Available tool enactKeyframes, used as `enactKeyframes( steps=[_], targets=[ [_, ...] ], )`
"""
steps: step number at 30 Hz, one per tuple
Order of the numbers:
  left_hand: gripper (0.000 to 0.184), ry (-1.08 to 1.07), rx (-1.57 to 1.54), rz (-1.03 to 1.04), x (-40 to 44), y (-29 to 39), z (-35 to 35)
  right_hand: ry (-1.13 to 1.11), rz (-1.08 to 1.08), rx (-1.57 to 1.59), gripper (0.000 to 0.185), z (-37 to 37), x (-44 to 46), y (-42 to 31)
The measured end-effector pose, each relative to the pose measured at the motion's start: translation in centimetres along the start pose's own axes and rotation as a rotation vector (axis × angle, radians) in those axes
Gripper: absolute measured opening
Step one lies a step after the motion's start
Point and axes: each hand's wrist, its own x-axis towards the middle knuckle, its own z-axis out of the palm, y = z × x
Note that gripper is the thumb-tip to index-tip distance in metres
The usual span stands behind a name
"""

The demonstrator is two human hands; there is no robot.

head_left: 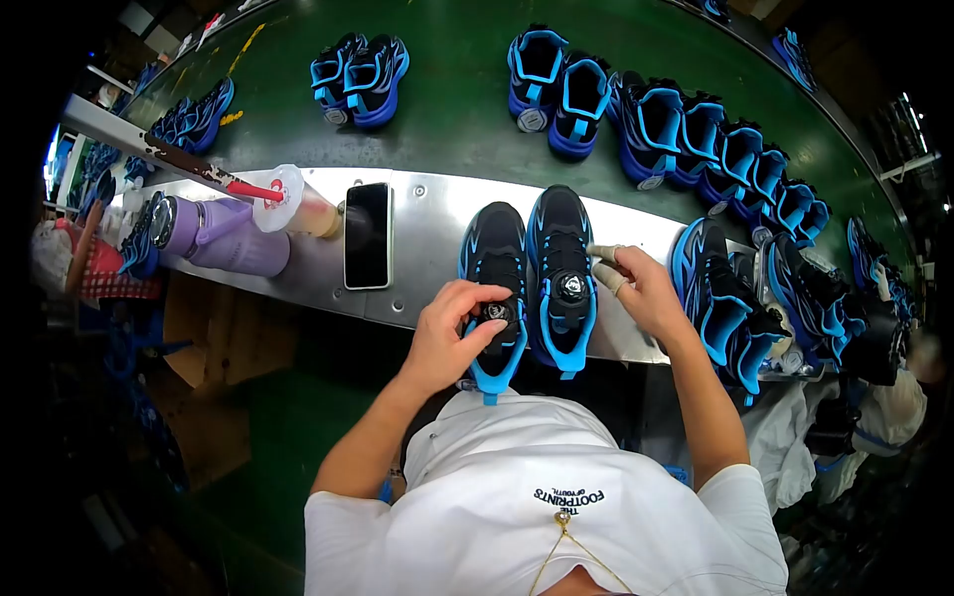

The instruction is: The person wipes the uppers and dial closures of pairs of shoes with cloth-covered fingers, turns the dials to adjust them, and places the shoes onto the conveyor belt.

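Observation:
Two black and blue shoes stand side by side on the metal ledge, toes pointing away from me. My left hand (452, 333) has its thumb and fingers closed around the round dial on the left shoe (500, 238). Beside the right shoe (559, 223) is my right hand (636, 283), with tan coverings on some fingertips; its fingers are bent near the shoe's outer side, and whether they touch it is unclear. A round dial (571, 287) also shows on the right shoe's tongue.
A phone (368, 236), a drink cup (316, 214) and a purple bottle (234, 236) are on the metal ledge (422, 214) at left. More shoes stand on the green belt (447, 119) beyond and in a group (711, 288) at right.

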Motion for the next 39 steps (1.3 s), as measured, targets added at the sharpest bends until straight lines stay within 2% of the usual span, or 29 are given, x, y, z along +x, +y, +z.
enactKeyframes(
  steps=[1, 2, 5, 6, 9, 10, 13, 14, 17, 18, 19, 21, 22, 23, 24, 27, 28, 29, 32, 35, 38, 39],
  targets=[
    [0.041, -0.044, -0.042, -0.011, 0.4, -0.2, -0.5, 0.006, -0.008, -0.002, 0.030, -0.1, 0.2, -0.4],
    [0.043, -0.089, -0.083, -0.018, 0.6, -0.3, -0.8, 0.014, -0.084, -0.173, 0.030, -0.5, 0.4, -0.9],
    [0.047, 0.018, 0.089, 0.050, -0.1, 1.2, 0.4, 0.114, -0.275, -0.081, 0.029, -0.1, 2.1, -3.4],
    [0.045, 0.050, 0.154, 0.135, -0.3, 0.5, 0.9, 0.063, -0.394, -0.135, 0.030, 0.5, 3.0, -3.3],
    [0.039, 0.230, 0.222, 0.045, -0.8, 1.1, 1.5, -0.128, -0.469, -0.259, 0.029, 2.1, 4.3, -4.6],
    [0.032, 0.319, 0.286, 0.115, -1.2, 1.4, 1.9, -0.146, -0.459, -0.280, 0.028, 2.2, 4.4, -4.6],
    [0.033, 0.378, 0.120, -0.008, -4.7, 1.1, 1.8, -0.017, -0.369, -0.156, 0.029, 0.7, 2.9, -4.3],
    [0.032, 0.313, 0.146, -0.028, -5.6, 1.3, 1.1, 0.068, -0.299, -0.108, 0.031, 0.3, 2.4, -3.0],
    [0.028, 0.084, 0.288, 0.205, -6.2, 2.8, 1.0, -0.014, 0.094, -0.195, 0.035, -0.8, 0.6, 1.2],
    [0.027, 0.008, 0.308, 0.314, -5.6, 3.7, 1.5, 0.022, -0.013, -0.148, 0.035, 0.2, 0.0, 1.3],
    [0.024, 0.044, 0.209, 0.236, -5.6, 3.5, 1.7, 0.061, -0.121, -0.102, 0.036, 1.0, -0.5, 1.2],
    [0.017, 0.117, 0.015, 0.083, -5.5, 3.2, 2.1, 0.077, -0.083, -0.112, 0.038, -0.1, -1.1, -0.5],
    [0.007, 0.203, -0.014, -0.032, -4.9, 3.7, 1.3, 0.081, -0.086, -0.153, 0.039, -1.0, -0.7, -1.7],
    [0.013, 0.320, -0.095, -0.095, -4.2, 2.8, 0.9, 0.087, -0.085, -0.189, 0.040, -1.7, -0.4, -2.9],
    [0.015, 0.254, 0.076, -0.082, -2.9, 3.2, -0.1, 0.027, -0.130, -0.096, 0.044, -2.0, -0.1, -4.3],
    [0.032, -0.011, 0.480, 0.000, 0.8, 3.1, 0.0, -0.160, -0.495, -0.135, 0.049, 0.4, 0.7, -6.3],
    [0.042, -0.088, 0.599, -0.009, 1.7, 2.8, 0.2, -0.157, -0.559, -0.225, 0.054, 1.7, 0.6, -6.9],
    [0.042, -0.152, 0.633, -0.031, 2.5, 2.7, 0.5, -0.153, -0.615, -0.313, 0.059, 2.8, 0.1, -6.9],
    [0.044, -0.323, 0.743, -0.042, 4.1, 2.9, 0.8, -0.301, -0.426, -0.406, 0.059, 4.3, -0.1, -6.4],
    [0.043, -0.542, 0.782, -0.185, 5.3, 4.8, 0.2, -0.132, -0.529, -0.420, 0.051, 5.6, -0.8, -5.3],
    [0.041, -0.499, 0.947, 0.159, 5.0, 3.0, 1.2, -0.148, -0.545, -0.412, 0.049, 5.3, -0.7, -4.9],
    [0.040, -0.459, 0.888, 0.188, 4.8, 2.9, 1.2, -0.149, -0.533, -0.400, 0.051, 5.0, -0.7, -4.8]
  ],
)
